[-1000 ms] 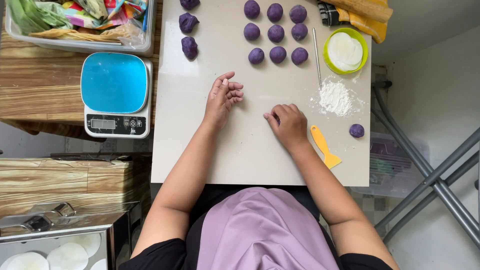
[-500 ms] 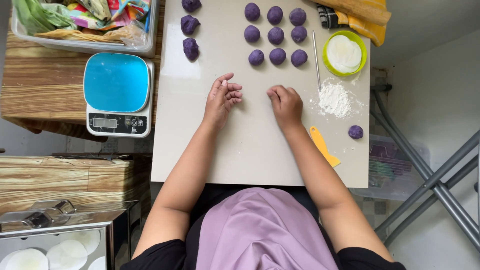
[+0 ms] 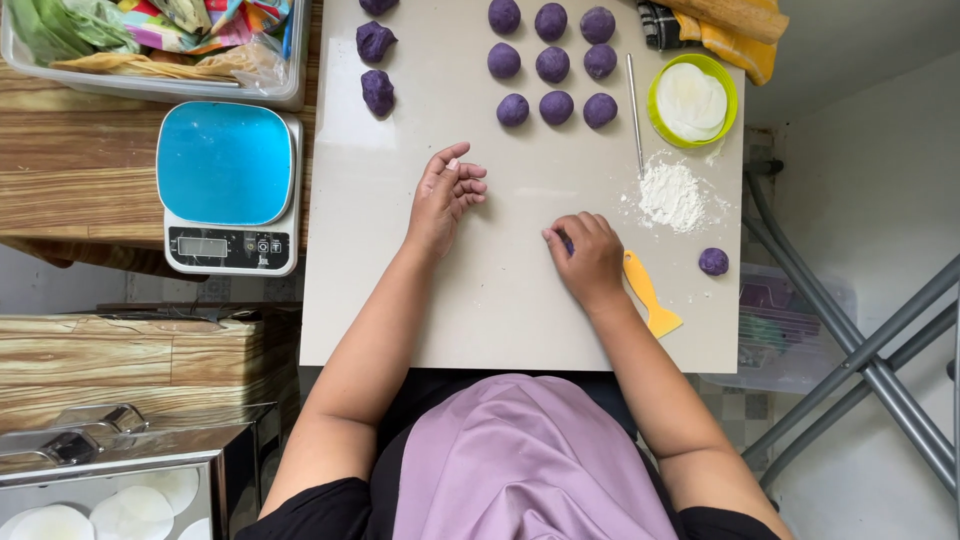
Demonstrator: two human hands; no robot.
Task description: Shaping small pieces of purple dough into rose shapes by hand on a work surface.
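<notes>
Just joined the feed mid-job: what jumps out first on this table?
The rows of purple dough balls at the board's far edge, and the bright blue kitchen scale left of the board. Nearer, the right hand pinches a bit of purple dough beside a yellow scraper and a flour pile; the left hand rests empty.

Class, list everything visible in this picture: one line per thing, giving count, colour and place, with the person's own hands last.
Dough balls: nine, purple, rows at board top.
Dough lumps: three, purple, board top left.
Single dough ball: one, purple, board right edge.
Flour pile: one, white, right.
Scraper: one, yellow, beside right hand.
Bowl: one, green rim, top right.
Metal stick: one, silver, beside bowl.
Scale: one, blue-topped, left of board.
Board: one, beige.
Left hand: open, resting.
Right hand: curled, purple at fingertips.
</notes>
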